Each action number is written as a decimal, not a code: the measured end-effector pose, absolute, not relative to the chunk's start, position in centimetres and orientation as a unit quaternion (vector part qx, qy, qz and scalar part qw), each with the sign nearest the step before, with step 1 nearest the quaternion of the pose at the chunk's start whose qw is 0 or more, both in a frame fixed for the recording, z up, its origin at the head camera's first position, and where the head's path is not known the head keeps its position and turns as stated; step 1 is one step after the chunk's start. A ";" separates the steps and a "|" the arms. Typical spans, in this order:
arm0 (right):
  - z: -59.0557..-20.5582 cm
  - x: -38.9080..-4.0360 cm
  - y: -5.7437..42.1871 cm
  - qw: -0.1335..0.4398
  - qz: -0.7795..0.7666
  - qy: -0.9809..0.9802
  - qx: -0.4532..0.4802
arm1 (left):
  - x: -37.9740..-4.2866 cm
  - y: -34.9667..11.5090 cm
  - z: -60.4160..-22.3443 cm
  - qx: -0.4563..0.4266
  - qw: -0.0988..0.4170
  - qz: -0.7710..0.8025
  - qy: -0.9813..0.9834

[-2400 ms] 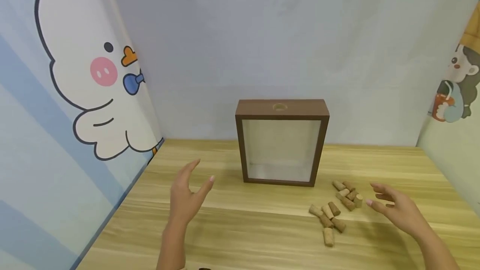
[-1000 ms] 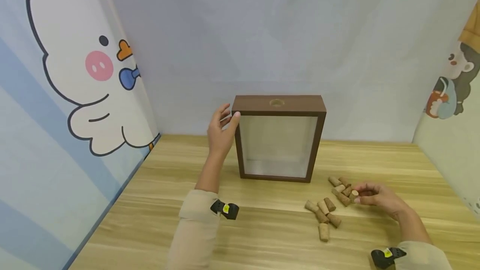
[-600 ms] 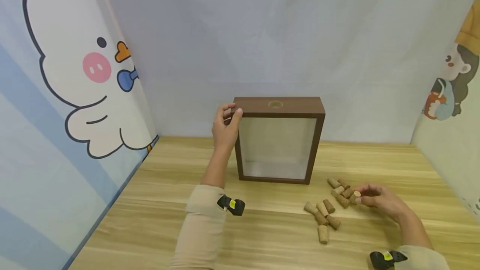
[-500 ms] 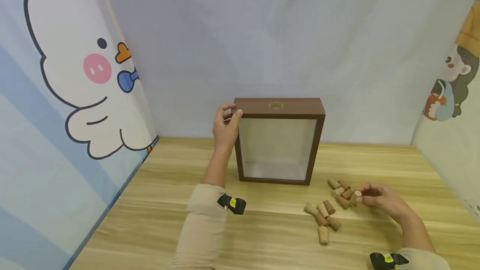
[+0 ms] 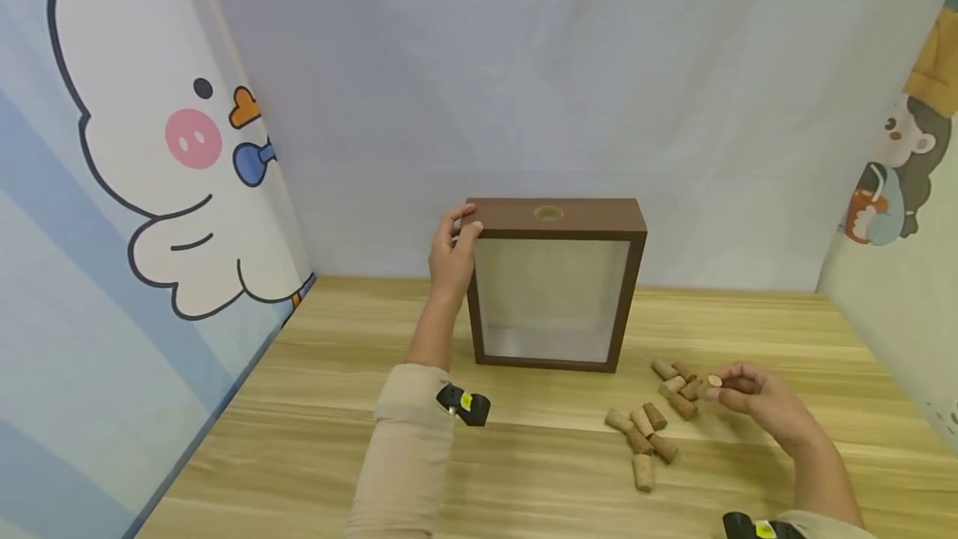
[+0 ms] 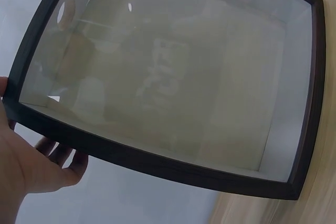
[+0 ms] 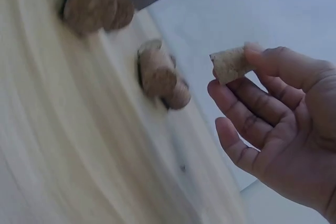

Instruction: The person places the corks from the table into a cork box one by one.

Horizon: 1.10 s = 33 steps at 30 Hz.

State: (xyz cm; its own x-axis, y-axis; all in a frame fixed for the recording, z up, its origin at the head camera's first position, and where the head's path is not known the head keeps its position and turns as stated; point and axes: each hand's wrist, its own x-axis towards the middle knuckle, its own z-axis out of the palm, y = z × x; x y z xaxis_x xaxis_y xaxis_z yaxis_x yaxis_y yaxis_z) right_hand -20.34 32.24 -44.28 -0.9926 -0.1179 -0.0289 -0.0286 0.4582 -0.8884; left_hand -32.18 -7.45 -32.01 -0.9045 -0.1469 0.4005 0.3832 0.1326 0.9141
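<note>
Toward back of yellowish wood-grain table, brown wooden box w/ clear square front stands upright, round hole in its top. L hand grips box's upper corner on person's L: thumb at front edge, other fingers partly hidden from head cam. L wrist view shows fingertips curled behind dark frame, but hand's cut off at pic edge; reflections smear the pane there, tho hole's seen from inside. R hand pinches small tan cylindrical cork btwn thumb & fingers, R of box, just beside loose tan-brown corks lying in two clusters on table. Head view gives mostly held cork's pale round end, gap to table hard to judge; R wrist view gives its side, plus palm & remaining bent fingers. Same view blurs loose corks, crops some at top. Black cam on R sleeve cut off at bottom; L cam whole.
</note>
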 end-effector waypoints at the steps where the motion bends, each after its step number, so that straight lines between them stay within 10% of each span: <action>1: -44.1 -20.2 31.9 0.035 -0.522 0.851 -0.040 | -32.2 -7.5 -32.0 -0.086 0.196 -0.654 -0.726; 33: -36.1 -21.3 21.0 -0.164 -0.676 0.714 -0.086 | -33.9 -7.1 -32.5 -0.145 0.151 -0.703 -0.679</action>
State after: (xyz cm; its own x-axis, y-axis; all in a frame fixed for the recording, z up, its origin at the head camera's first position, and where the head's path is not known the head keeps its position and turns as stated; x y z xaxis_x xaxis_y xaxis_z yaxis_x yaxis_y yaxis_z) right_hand -21.35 21.04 -36.14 -0.9312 0.0996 0.3507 -0.3448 0.0725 -0.9359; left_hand -33.90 -7.15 -32.50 -0.9124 -0.0160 0.4091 0.4094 -0.0316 0.9118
